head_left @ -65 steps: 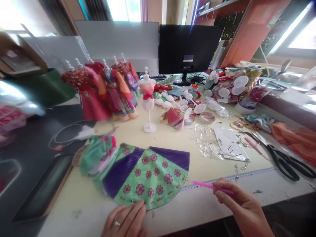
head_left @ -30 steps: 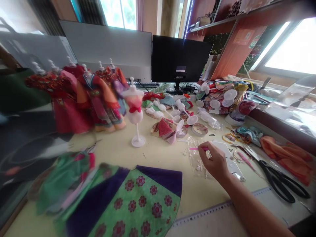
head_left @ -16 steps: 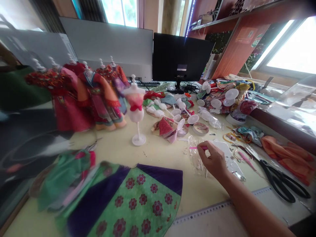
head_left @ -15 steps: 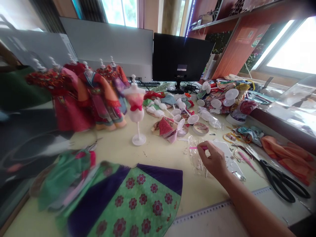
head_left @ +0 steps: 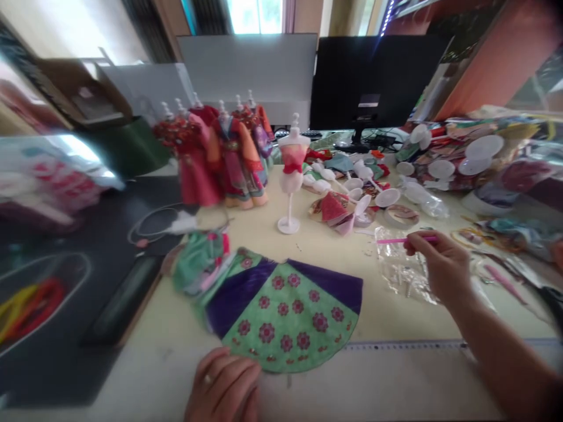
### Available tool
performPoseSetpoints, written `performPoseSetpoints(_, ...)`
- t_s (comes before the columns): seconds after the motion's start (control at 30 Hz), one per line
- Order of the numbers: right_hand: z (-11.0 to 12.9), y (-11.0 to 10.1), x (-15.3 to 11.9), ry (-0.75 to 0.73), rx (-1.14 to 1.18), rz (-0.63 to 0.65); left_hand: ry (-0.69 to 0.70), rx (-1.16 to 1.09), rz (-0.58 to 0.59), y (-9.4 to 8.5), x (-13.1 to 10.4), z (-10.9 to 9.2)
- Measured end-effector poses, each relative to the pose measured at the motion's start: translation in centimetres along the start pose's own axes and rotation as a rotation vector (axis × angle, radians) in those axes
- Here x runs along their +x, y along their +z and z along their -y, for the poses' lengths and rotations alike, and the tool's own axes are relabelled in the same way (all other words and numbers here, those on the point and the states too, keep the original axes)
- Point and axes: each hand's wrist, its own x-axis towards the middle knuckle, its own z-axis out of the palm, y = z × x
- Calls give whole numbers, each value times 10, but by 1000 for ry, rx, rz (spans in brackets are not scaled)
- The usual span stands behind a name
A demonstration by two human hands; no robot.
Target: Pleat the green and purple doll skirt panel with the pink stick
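Note:
My right hand (head_left: 444, 264) pinches a thin pink stick (head_left: 391, 241) above a clear plastic bag (head_left: 398, 272) at the right of the table. At the bottom, my left hand (head_left: 226, 384), with a ring on one finger, is curled at the lower left edge of a green and purple flowered skirt piece (head_left: 290, 316). What its fingers hold, if anything, is hidden. Crumpled green fabric (head_left: 200, 261) lies beside the skirt's upper left. Behind the skirt stands a small white mannequin (head_left: 291, 181) in a pink top.
Dressed mannequins (head_left: 229, 152) stand at the back left, before a black monitor (head_left: 373, 85). Fabric scraps and stands (head_left: 347, 202) lie behind the bag. A ruler (head_left: 396, 346) runs along the front right; black scissors (head_left: 552, 302) lie at the right edge.
The view has turned left. My left hand has come into view at the skirt's lower edge. My right hand has lifted the pink stick off the plastic bag.

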Motion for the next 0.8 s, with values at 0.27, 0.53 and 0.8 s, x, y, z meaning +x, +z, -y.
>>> performPoseSetpoints(0.27, 55, 13, -74, 174, 234, 289, -94, -126, -71, -8, 2, -14)
performPoseSetpoints(0.53, 81, 69, -139, 335, 279, 593, -85, -146, 51, -9, 8, -10)
performPoseSetpoints(0.8, 78, 98, -135, 382, 233, 709, -83, -151, 86, -9, 16, -3)
